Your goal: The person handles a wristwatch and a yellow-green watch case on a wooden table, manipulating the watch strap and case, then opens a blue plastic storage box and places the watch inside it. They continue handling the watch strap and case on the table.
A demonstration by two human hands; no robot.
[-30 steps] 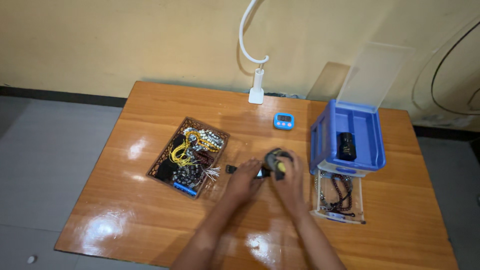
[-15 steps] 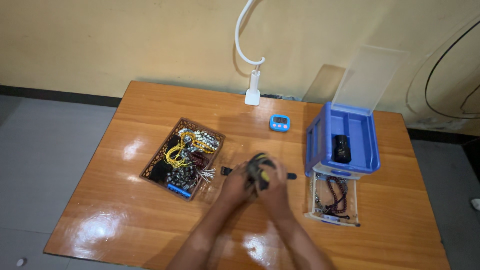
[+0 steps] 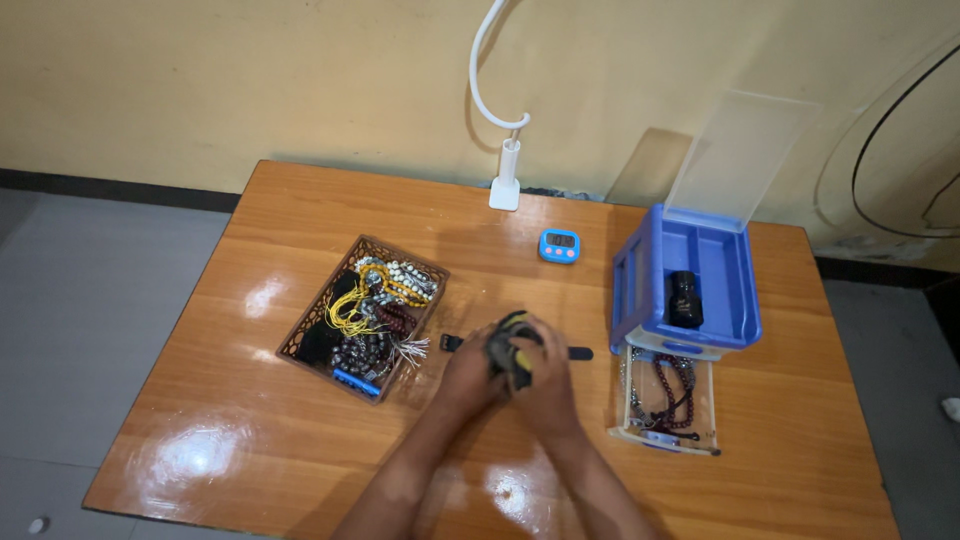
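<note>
Over the middle of the wooden table (image 3: 250,420), my left hand (image 3: 468,378) and my right hand (image 3: 545,385) close together around a dark bundle of beads with a yellow bit (image 3: 510,345). A black strap-like piece (image 3: 580,353) sticks out to the right of the hands, and another dark end (image 3: 450,342) shows on the left. A brown woven basket (image 3: 312,330) full of bead strings and cords lies just left of my left hand.
A blue plastic box (image 3: 740,310) with a raised clear lid holds a small black bottle (image 3: 685,298). Its clear drawer (image 3: 640,435), pulled out, contains dark red beads. A small blue timer (image 3: 558,245) and a white clamp lamp base (image 3: 504,190) stand near the far edge.
Both hands have drawn together around the dark bundle and shifted slightly left and nearer, away from the blue box. The camera view has moved a little.
</note>
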